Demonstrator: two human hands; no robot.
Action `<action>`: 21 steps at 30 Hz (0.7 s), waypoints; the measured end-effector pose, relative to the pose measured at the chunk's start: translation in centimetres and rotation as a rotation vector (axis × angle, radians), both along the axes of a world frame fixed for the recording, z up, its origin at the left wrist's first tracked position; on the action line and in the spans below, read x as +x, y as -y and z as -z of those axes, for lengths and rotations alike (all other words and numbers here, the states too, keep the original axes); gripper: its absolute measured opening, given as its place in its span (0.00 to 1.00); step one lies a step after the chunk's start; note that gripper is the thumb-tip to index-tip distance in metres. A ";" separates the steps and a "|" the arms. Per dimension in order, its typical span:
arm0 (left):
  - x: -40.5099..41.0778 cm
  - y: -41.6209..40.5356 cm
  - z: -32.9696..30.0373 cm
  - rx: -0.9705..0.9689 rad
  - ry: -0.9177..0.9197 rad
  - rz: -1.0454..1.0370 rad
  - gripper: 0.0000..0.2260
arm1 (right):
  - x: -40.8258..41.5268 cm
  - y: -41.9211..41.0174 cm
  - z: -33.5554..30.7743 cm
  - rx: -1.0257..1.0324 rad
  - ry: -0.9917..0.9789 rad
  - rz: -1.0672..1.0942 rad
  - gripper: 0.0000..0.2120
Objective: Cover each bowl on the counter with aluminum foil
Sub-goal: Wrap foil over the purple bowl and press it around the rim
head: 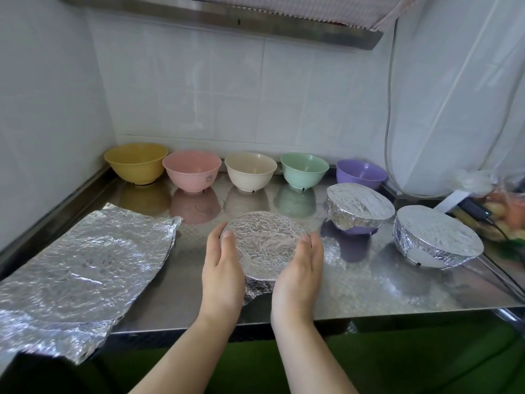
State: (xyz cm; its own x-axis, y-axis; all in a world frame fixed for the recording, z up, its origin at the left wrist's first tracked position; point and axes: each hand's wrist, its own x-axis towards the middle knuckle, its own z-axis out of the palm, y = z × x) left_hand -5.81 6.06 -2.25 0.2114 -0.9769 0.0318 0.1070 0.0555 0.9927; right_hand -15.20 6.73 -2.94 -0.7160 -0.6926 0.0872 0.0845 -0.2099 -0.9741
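A foil-covered bowl [262, 245] stands at the front middle of the steel counter [355, 280]. My left hand [221, 268] presses the foil on its left side and my right hand [298, 271] presses its right side, fingers fairly straight. Along the back wall stand uncovered bowls: yellow [136, 163], pink [191, 170], cream [250, 171], green [304, 169] and purple [360, 173]. Two more foil-covered bowls sit to the right, one purple underneath [359, 209] and one nearer the right edge [436, 237]. A stack of crinkled foil sheets [76, 268] lies at the front left.
A tiled wall and a left side wall enclose the counter, with a range hood [227, 15] overhead. At the far right lie a bag of food [500, 211], a black plug with cable [477, 213] and a hanging plastic sheet [454, 109].
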 end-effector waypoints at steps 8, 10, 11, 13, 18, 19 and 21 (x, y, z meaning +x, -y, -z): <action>1.2 -0.5 0.3 -0.023 0.078 0.116 0.25 | -2.1 0.0 0.0 0.085 -0.058 -0.175 0.18; 2.1 -0.2 0.7 -0.029 0.103 0.156 0.28 | -3.2 -0.2 -0.1 0.139 -0.100 -0.299 0.25; 2.5 0.0 0.8 -0.031 0.111 0.168 0.29 | -3.6 -0.4 -0.1 0.159 -0.109 -0.340 0.29; 2.9 0.6 0.8 -0.033 0.100 0.178 0.32 | -4.0 -1.3 -0.2 0.141 -0.111 -0.350 0.31; 3.0 1.4 1.0 -0.016 0.033 0.208 0.27 | -2.9 -6.5 0.3 0.028 -0.326 -0.118 0.13; 2.9 1.3 1.1 -0.012 0.037 0.202 0.26 | -2.5 -7.2 0.6 0.058 -0.376 -0.160 0.09; 2.7 1.2 1.1 0.005 0.073 0.172 0.27 | -1.7 -7.8 1.0 0.182 -0.451 -0.270 0.07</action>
State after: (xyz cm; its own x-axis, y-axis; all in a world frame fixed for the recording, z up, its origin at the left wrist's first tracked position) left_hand -3.13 4.85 -3.38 0.0382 -0.9986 0.0355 0.0422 0.0371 0.9984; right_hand -16.94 14.49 -3.93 -0.4306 -0.8787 0.2060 -0.3214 -0.0640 -0.9448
